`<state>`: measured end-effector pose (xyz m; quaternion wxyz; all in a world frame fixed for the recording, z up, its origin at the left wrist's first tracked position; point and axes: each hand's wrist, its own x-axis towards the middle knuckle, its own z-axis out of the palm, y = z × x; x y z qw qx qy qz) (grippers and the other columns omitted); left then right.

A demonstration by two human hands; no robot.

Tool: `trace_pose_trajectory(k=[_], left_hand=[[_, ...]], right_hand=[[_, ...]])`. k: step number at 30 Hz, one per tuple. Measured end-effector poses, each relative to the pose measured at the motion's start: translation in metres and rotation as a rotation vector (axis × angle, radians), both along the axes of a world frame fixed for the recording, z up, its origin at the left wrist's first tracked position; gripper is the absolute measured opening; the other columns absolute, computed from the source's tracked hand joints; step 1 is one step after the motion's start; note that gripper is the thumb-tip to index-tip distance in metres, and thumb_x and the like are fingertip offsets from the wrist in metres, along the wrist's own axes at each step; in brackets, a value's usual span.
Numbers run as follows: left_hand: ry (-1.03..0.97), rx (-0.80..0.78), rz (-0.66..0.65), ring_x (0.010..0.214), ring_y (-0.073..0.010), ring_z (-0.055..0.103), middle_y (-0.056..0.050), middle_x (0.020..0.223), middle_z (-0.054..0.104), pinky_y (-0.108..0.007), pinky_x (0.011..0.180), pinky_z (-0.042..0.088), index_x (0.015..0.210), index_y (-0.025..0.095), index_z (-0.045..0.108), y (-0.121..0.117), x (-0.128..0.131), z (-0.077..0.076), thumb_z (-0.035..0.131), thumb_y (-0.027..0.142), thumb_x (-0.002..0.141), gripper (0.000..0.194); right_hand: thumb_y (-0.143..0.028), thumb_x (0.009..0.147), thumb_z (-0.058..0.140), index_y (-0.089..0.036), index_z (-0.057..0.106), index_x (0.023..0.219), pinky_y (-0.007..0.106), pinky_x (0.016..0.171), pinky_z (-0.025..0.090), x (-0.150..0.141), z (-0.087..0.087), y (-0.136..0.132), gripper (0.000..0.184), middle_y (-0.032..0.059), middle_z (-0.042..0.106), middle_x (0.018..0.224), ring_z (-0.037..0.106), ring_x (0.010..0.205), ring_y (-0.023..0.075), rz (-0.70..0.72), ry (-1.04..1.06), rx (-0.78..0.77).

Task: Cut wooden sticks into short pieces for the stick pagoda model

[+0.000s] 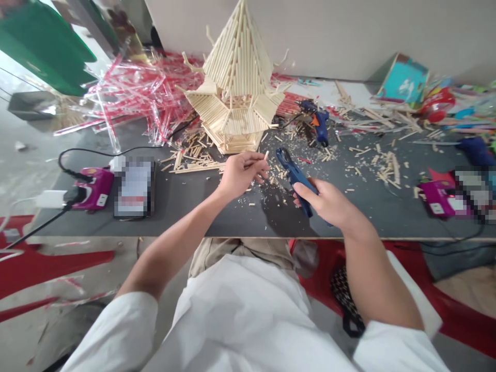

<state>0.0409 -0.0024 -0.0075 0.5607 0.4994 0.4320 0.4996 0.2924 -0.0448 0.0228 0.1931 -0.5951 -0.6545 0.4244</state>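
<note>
Between the thumb and fingers of my left hand (246,173) is a short wooden stick (266,155), its pale end poking out to the right. My right hand (325,199) is wrapped around the handles of a pair of blue cutting pliers (294,173). The jaws of the pliers point up and left, a little apart from the stick. Straight ahead, just beyond my left hand, stands a pagoda-like model (238,77) built of pale sticks, with a tall pointed roof.
Cut stick pieces (194,152) litter the dark table (194,206). A blue glue gun (321,126) lies right of the model. Red-and-clear plastic wrappers (151,93) heap up at left. A phone (135,187) and purple power socket (93,188) sit left; another purple socket (442,198) is right.
</note>
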Motion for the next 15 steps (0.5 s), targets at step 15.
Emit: trace_pose_trajectory(k=[15], left_hand=[[-0.038,-0.044,-0.167,0.057,-0.0136,0.073,-0.009,0.076,0.078,-0.025,0.055,0.063,0.084,0.014,0.064,-0.004,-0.002,0.004,0.084,0.063,0.084,0.053]], right_hand=[[-0.072,0.092,0.069,-0.022,0.068,0.102,0.035,0.074,0.048,-0.030,0.000,-0.014,0.052,0.0063,0.077,0.093,0.067,0.082,0.0229,-0.024,0.105,0.085]])
